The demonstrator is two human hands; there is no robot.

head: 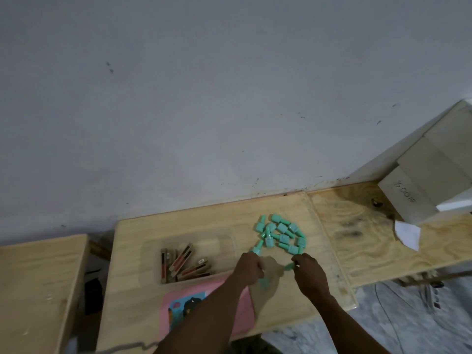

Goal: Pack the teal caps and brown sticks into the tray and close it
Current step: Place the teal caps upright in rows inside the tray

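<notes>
1. The clear tray (227, 241) sits on the desk (132, 290), with brown sticks (184, 264) piled in its left half.
2. Teal caps (281, 233) lie clustered on the desk just right of the tray.
3. The left hand (249, 268), at the tray's right near corner, is closed around teal caps.
4. The right hand (310, 273), further right of the tray, pinches one teal cap (289, 266).

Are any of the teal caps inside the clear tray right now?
No. The clear tray holds only brown sticks, while the teal caps lie in a pile on the table to its right.
</notes>
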